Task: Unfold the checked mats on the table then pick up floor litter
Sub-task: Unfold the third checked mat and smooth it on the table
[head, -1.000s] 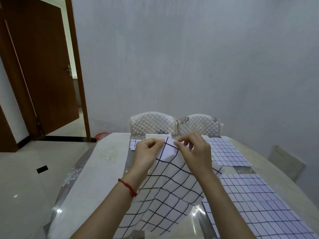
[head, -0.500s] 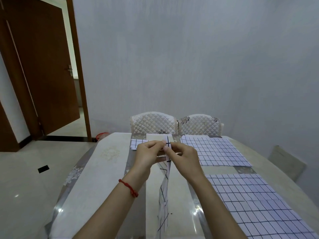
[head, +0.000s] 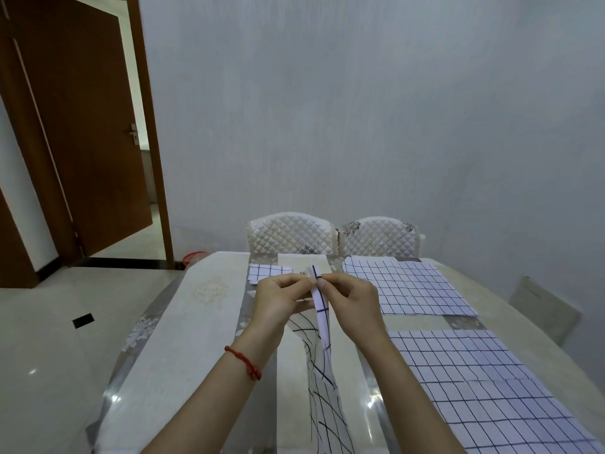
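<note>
Both hands hold one white checked mat (head: 322, 329) by its top edge above the table (head: 209, 309). My left hand (head: 278, 301) and my right hand (head: 352, 301) pinch that edge close together, fingertips almost touching. The mat hangs edge-on as a narrow strip down to the table. Two unfolded checked mats lie flat on the right: a far one (head: 406, 283) and a near one (head: 484, 388). A small folded checked mat (head: 266, 272) lies behind my left hand.
Two quilted white chairs (head: 291, 235) stand at the table's far end against the grey wall. A brown door (head: 82, 142) stands open at the left. A small dark piece (head: 83, 320) lies on the pale floor at left. A chair back (head: 543, 309) shows at right.
The held mat, spread wide a second ago, has swung edge-on into a narrow hanging strip. My hands have come closer together at its top edge.
</note>
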`<state>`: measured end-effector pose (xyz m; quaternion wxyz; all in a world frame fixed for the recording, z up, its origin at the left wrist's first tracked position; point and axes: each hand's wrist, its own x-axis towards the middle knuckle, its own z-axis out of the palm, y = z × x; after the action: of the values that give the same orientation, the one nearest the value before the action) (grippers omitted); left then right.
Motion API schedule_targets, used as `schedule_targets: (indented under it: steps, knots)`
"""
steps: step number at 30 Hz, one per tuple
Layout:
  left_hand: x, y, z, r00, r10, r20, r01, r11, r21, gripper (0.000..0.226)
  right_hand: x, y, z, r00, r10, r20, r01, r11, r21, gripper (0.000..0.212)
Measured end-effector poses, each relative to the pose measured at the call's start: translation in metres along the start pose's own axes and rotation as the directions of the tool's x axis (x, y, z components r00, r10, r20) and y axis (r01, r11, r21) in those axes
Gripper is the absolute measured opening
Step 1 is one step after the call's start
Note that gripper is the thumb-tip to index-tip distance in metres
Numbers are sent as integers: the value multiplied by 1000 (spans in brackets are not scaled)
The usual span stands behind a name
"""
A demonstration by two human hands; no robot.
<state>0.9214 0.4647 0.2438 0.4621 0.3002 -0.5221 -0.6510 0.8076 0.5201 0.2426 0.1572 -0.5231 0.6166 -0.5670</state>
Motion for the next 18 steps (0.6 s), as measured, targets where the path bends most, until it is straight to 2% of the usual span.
schedule_targets:
  steps: [8,11,15,18]
  knots:
    - [-1,2,-1,1000,30,-5,-30,999,-19,8,-1,-1,-1,1000,20,-14,-19,998,65,11]
    - [0,-1,-3,999,36,-23,-37,999,-26,10,-1,-1,0,997,31,-68,-26,997,70,21]
    - [9,-3,-17,991,43,-128,-46,999,-19,10,1,1,-6,985,75,-152,-63,995,83,18]
    - [20,-6,-39,964,60,-261,-48,998,51,10,3,3,-15,972,112,-206,-93,990,103,22]
